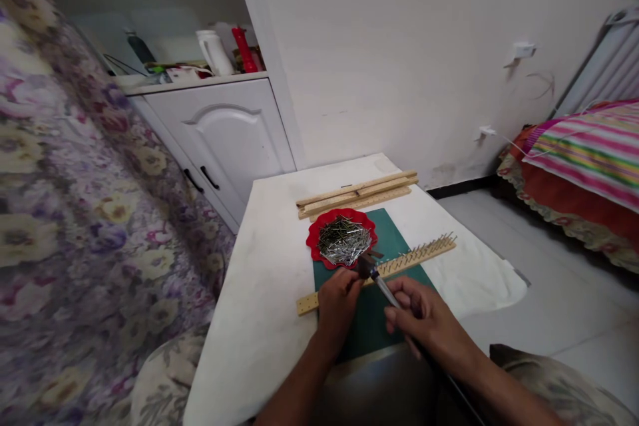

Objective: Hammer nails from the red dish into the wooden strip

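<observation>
My right hand (426,316) is wrapped round the handle of a hammer (384,287). The hammer's dark head is directly over the fingertips of my left hand (339,296). Those fingers are pinched together at a narrow wooden strip (308,304); what they hold is hidden. Many nails (417,253) stand up, some leaning, along the strip's right part, while its left end shows small holes. Just behind my left hand, a red scalloped dish (314,239) holds a heap of loose nails (344,239). Dish and strip rest partly on a green mat (372,329).
Several wooden strips (357,196) lie at the back of the white-covered table (269,239). A floral curtain (100,246) hangs at the left, beside a white cabinet (224,126). To the right are a wall and a bed with a striped cover (594,140).
</observation>
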Motion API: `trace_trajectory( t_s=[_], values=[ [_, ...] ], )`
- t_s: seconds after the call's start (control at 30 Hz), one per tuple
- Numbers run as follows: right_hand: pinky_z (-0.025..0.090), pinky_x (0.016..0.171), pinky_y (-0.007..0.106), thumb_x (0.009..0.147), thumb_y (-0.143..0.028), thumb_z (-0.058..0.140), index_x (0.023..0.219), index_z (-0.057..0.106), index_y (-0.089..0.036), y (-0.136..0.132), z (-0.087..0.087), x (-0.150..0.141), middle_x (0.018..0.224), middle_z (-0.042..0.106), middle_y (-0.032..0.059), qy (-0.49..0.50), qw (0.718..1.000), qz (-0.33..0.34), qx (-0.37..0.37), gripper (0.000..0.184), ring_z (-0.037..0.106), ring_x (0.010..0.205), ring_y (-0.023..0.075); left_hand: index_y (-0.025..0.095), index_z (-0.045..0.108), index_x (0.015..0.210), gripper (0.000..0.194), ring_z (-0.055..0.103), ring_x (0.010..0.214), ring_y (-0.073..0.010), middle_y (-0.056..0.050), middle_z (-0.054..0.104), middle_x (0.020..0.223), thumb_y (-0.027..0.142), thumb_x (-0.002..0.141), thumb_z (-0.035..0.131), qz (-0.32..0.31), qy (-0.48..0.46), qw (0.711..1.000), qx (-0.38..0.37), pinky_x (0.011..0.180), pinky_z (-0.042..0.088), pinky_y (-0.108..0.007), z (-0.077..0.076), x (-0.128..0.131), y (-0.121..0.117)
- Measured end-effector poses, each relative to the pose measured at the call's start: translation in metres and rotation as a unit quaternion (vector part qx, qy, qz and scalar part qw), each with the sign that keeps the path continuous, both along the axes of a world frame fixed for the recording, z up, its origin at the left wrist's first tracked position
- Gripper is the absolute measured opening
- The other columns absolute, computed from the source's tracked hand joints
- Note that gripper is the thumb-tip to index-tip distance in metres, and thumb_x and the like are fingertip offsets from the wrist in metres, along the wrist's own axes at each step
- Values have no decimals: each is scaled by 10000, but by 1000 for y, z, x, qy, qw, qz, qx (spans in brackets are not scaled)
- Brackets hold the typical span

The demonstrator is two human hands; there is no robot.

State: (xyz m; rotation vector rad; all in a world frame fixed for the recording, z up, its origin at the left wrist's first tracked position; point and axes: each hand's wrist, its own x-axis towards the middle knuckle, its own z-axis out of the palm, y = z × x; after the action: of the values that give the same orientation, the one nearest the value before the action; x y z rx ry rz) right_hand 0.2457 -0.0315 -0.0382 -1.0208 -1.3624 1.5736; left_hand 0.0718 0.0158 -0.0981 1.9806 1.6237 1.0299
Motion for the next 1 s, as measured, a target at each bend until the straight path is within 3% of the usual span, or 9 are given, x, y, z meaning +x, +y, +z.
trace_trajectory(
  t_s=[0.5,0.67,0.83,1.0],
  values=[
    [299,309,148,822,-254,541,833,500,-204,-2,-6,-6,592,544,-67,-39,999,4,6,66,362,335,46,177,586,655,153,521,639,-116,15,564,670,157,770,487,3,12,1000,-6,571,331,-213,-1,1,1],
    [310,307,145,819,-267,548,900,509,-208,-1,-3,-4,612,549,-65,-26,1000,-1,2,108,359,339,44,188,630,759,117,552,712,-133,-4,602,755,183,782,515,-24,-6,1000,6,641,389,-227,-1,-2,-2],
    [310,307,144,813,-282,562,858,510,-205,3,-2,2,612,528,-66,-20,999,-23,11,103,361,345,42,200,626,788,145,561,727,-139,-14,609,785,224,827,488,-16,14,1000,13,664,416,-239,15,-26,-6],
    [326,303,144,811,-296,561,844,499,-206,6,0,1,603,525,-69,-13,1000,-29,4,114,362,342,42,222,633,849,187,572,818,-154,-28,622,871,204,849,447,-7,107,993,53,729,416,-247,40,-64,24]
  ],
)
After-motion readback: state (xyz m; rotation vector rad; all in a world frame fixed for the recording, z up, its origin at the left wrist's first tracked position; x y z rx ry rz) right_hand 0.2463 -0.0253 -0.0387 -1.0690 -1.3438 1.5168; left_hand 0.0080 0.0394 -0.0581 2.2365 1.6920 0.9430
